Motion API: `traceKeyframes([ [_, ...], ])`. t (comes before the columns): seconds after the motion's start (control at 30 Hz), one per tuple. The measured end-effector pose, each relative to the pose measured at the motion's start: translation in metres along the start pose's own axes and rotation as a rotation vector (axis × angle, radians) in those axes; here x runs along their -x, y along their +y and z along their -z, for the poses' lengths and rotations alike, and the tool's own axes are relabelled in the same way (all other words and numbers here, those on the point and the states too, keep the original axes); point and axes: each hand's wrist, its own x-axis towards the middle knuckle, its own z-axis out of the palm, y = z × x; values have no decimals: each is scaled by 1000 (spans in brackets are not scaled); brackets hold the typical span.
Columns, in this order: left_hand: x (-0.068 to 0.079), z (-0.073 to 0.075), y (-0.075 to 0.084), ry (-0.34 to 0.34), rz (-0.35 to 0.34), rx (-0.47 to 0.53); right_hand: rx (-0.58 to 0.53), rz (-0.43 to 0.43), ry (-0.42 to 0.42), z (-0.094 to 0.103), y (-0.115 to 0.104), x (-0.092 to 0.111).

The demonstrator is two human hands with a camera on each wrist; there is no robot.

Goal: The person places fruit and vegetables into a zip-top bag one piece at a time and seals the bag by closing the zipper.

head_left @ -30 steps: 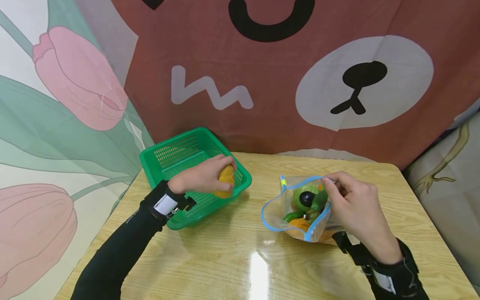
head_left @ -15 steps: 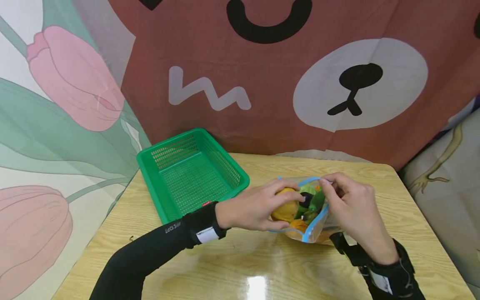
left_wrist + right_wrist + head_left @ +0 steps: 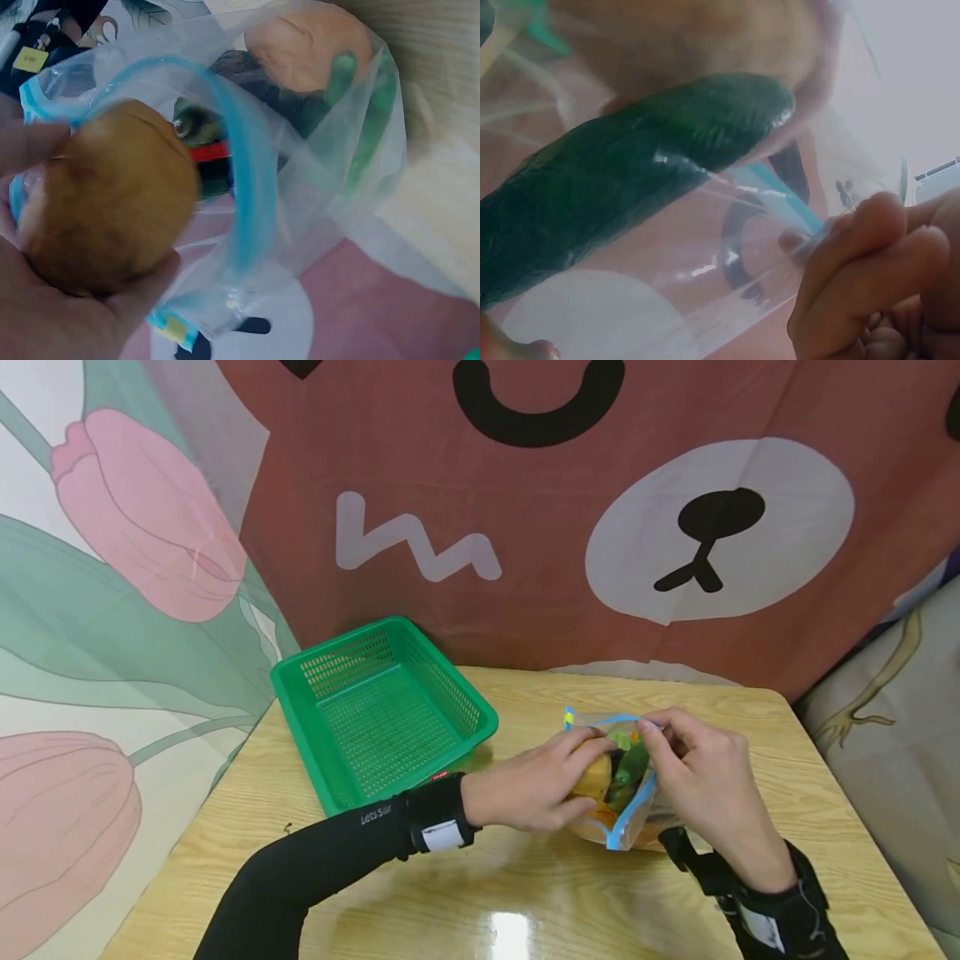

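Observation:
My left hand [image 3: 528,783] grips a rounded yellow-brown fruit [image 3: 120,199], possibly a mango, at the mouth of a clear zip bag [image 3: 627,827] edged in blue. Its fingers and thumb lie around the fruit in the left wrist view. At the bag's far side, my right hand [image 3: 697,768] pinches the rim between thumb and fingers and holds the mouth apart. Inside the bag, a dark green cucumber [image 3: 652,142] shows large in the right wrist view. An orange round thing [image 3: 311,45] and other green pieces lie there too, partly hidden by plastic and my left hand.
A green perforated basket [image 3: 393,727] stands on the wooden table [image 3: 405,893], left of the bag. Behind the table hangs a brown cloth [image 3: 420,452] printed with a bear face. A tulip-patterned cloth [image 3: 150,518] covers the left side.
My left hand has carried the yellow-brown fruit from the green basket rightward to the bag's mouth, then slightly further in. My right hand has kept its pinch on the bag's rim.

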Motion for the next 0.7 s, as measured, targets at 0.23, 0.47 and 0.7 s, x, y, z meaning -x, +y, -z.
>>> traceKeyframes([
  [0.23,-13,-20,-2,-90,111,-276,1,-4,-24,-1,-2,0],
  [0.47,-22,-36,2,-188,263,-595,5,-10,-56,-3,-5,0],
  [0.7,-26,-44,-4,-208,296,-638,-7,8,-65,-4,-5,0],
])
